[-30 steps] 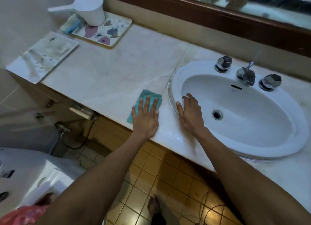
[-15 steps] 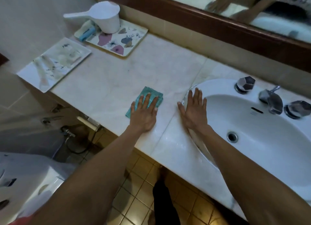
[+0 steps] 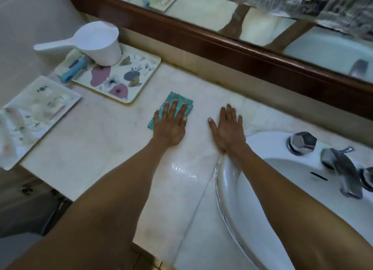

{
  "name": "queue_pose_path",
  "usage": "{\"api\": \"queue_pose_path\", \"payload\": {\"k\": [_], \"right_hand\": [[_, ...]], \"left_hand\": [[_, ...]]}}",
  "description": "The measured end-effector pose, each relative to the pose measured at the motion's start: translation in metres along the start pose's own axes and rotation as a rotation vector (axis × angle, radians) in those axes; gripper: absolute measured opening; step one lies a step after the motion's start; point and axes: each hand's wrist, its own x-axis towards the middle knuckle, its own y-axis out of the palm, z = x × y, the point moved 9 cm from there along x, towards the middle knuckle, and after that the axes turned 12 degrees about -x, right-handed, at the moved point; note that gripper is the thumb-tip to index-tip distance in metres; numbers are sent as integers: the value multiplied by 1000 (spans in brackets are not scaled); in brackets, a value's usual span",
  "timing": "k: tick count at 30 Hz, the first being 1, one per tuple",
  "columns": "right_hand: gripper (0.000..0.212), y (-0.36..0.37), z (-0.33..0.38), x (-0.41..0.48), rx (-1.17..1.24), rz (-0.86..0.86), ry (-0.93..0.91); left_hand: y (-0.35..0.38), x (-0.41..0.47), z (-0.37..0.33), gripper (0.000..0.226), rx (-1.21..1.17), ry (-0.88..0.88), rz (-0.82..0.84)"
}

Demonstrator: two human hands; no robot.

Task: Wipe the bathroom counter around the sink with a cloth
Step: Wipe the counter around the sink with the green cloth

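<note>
A folded teal cloth (image 3: 177, 104) lies flat on the pale marble counter (image 3: 96, 140), left of the white sink (image 3: 238, 191). My left hand (image 3: 170, 125) presses down on the cloth with fingers spread, covering its near half. Flat on the bare counter just left of the sink rim rests my right hand (image 3: 227, 128), fingers apart, holding nothing. My right forearm crosses the sink's left rim. A wet sheen shows on the counter near the rim.
A floral tray (image 3: 129, 82) at the back left carries a white dipper (image 3: 96, 42) and a blue brush (image 3: 72, 69). A second tray (image 3: 34, 116) sits at the counter's left end. Chrome taps (image 3: 302, 142) and spout (image 3: 343, 171) stand behind the basin. A wood-framed mirror (image 3: 242, 48) runs along the back.
Both hands have slid away from the front edge toward the back of the counter. The cloth went with my left hand. My right hand left the sink rim for the counter.
</note>
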Motion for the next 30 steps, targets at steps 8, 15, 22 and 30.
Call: {"api": "queue_pose_path", "payload": {"k": [8, 15, 22, 30], "right_hand": [[73, 11, 17, 25, -45, -97, 90], [72, 8, 16, 23, -4, -79, 96], [67, 2, 21, 20, 54, -64, 137], [32, -72, 85, 23, 486, -233, 285]], "left_hand": [[-15, 72, -2, 52, -4, 57, -33], [-6, -11, 1, 51, -10, 157, -145], [-14, 27, 8, 53, -38, 35, -32], [-128, -20, 39, 35, -456, 37, -98]]}}
